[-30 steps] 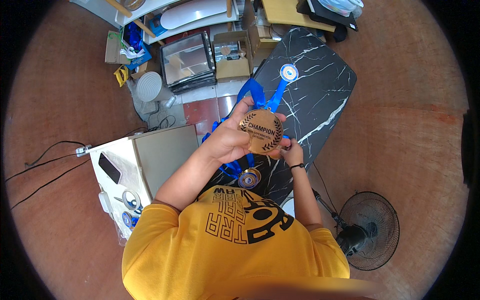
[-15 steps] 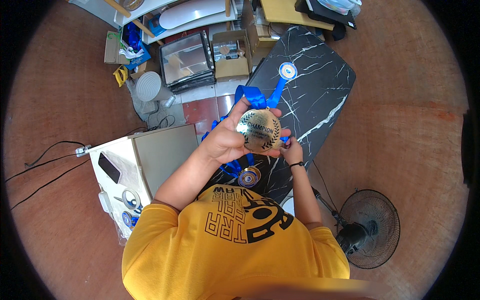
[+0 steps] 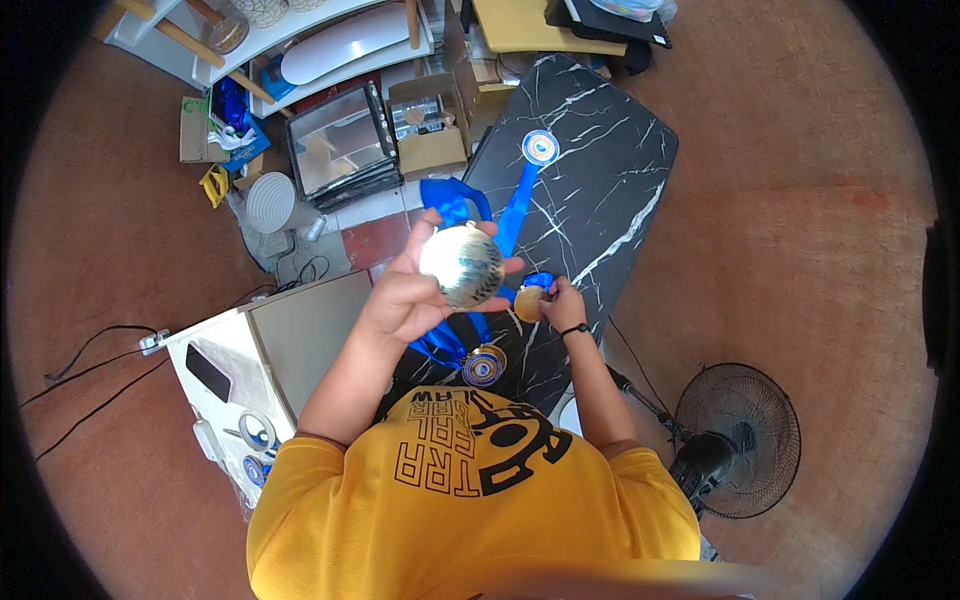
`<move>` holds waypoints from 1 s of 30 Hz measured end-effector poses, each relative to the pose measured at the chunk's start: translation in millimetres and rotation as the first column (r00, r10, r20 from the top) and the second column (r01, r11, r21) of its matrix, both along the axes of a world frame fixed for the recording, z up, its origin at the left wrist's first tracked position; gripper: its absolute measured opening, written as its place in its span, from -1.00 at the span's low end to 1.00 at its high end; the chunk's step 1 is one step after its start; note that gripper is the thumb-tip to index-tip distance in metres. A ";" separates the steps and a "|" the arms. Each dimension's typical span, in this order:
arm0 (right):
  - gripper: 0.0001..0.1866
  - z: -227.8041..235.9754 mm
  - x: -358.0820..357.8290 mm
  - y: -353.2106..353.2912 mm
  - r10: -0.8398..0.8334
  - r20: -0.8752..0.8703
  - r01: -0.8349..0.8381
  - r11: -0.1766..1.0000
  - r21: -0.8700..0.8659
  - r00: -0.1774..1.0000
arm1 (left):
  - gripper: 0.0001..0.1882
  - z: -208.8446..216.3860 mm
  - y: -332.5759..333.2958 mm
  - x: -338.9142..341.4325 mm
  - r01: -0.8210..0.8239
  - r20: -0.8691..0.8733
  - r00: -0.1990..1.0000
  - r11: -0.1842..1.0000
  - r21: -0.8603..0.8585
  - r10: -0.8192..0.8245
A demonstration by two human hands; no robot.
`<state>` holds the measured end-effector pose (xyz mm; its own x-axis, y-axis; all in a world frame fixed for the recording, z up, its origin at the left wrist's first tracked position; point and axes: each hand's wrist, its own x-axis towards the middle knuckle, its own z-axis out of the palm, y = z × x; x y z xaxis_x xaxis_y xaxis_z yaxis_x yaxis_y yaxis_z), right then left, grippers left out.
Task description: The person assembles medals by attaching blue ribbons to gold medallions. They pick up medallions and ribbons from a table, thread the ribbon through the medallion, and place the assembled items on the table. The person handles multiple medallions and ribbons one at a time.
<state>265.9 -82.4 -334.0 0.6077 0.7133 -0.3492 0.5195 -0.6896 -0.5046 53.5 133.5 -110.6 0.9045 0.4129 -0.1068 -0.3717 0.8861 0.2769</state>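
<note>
My left hand (image 3: 396, 298) is closed on a large gold medal (image 3: 462, 266), thumb across its near edge and fingers behind. Glare whitens much of its face, and a dark leaf pattern shows low on the right. A loop of blue ribbon (image 3: 452, 202) rises behind it. To the right, my right hand (image 3: 565, 303) pinches the edge of another gold medal (image 3: 529, 304), with blue ribbon at its top. Both are above a black marble-patterned table (image 3: 610, 160). Toward the far end lies a round blue-and-white medal (image 3: 540, 148) on a blue ribbon; one more medal (image 3: 484, 366) lies near my shirt.
At left, a white cabinet (image 3: 310, 320) bears a phone (image 3: 209, 373) and a tape roll (image 3: 257, 432). A standing fan (image 3: 738, 440) is at right. Beyond are stacked black frames (image 3: 342, 140), an open carton (image 3: 430, 140) and a white shelf (image 3: 360, 50).
The left-hand medal has tilted, and glare now covers its lettering. In my right hand a gold medal has come into sight, apart from the left one. The whole view has shifted slightly.
</note>
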 end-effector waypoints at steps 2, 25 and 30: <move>-0.60 -0.5 1.4 0.7 -0.017 -0.037 0.017 1.000 -0.004 0.999 | -0.13 -2.9 6.2 -6.0 -0.028 -0.031 0.999 0.999 -0.016 0.027; -0.78 120.4 -6.9 81.6 0.107 -0.940 0.133 0.978 0.157 0.323 | -0.73 -76.9 -38.7 -17.2 0.523 -0.829 0.559 0.786 0.330 -0.024; -0.42 60.2 61.2 190.0 -0.065 0.083 0.032 0.935 0.352 0.994 | -0.78 -82.7 -32.2 -28.9 0.393 -0.836 0.548 0.893 0.219 -0.037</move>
